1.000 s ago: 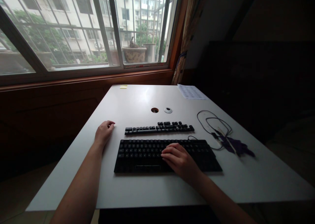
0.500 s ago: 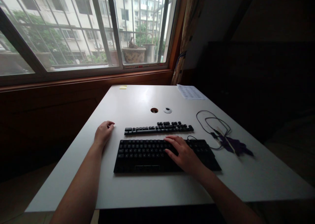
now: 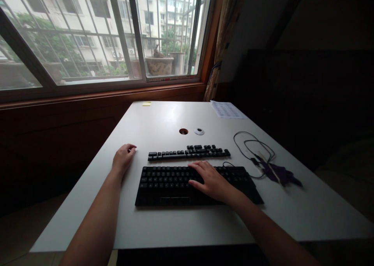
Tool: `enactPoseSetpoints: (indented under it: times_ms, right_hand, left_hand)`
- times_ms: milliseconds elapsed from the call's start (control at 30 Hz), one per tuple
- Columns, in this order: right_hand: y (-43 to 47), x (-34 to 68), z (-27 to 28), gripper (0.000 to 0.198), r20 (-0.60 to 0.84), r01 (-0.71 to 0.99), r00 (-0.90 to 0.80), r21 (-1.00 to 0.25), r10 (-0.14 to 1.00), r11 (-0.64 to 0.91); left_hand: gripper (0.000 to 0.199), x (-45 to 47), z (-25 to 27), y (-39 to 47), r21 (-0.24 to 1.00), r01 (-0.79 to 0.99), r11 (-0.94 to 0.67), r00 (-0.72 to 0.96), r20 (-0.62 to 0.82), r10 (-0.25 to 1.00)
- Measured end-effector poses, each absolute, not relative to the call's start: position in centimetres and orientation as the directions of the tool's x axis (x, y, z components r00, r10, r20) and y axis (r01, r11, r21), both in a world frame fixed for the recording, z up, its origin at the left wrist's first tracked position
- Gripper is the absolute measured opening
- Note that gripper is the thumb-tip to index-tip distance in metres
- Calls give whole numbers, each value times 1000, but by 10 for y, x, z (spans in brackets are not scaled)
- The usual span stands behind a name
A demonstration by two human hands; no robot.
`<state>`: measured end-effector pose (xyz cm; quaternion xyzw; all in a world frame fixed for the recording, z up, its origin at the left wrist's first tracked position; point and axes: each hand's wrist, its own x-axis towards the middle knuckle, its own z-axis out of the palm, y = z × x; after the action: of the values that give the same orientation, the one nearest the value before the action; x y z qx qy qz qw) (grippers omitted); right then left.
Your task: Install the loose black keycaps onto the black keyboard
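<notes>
Keyboard lies crosswise under the right hand; left hand apart on the table.

Black keyboard [image 3: 195, 198] sits near the front of the table [image 3: 163, 227], long axis left to right. Right hand [image 3: 210, 179] lies over it right of centre, thumb and fingers spread; key contact cannot be confirmed. Left hand [image 3: 124, 157], loosely curled, rests beyond the keyboard's left end; contents hidden. Loose keycaps [image 3: 189, 154] lie in rows just beyond, roughly parallel to the keyboard.
</notes>
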<state>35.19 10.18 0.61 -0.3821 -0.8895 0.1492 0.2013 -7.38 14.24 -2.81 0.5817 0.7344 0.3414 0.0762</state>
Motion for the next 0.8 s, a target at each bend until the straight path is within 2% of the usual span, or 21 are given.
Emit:
enactPoseSetpoints:
  times_ms: [200, 400, 800]
  right_hand:
    - [110, 353, 9, 56, 211, 608, -669, -395, 713, 688]
    - [123, 357, 15, 61, 158, 557, -730, -424, 664, 714]
    - [122, 359, 11, 62, 196, 526, -735, -440, 649, 728]
  left_hand:
    - [29, -74, -28, 142, 586, 805, 91, -313, 290, 904]
    - [30, -75, -30, 143, 588, 805, 86, -309, 291, 905]
    - [30, -75, -30, 143, 582, 808, 89, -311, 294, 904]
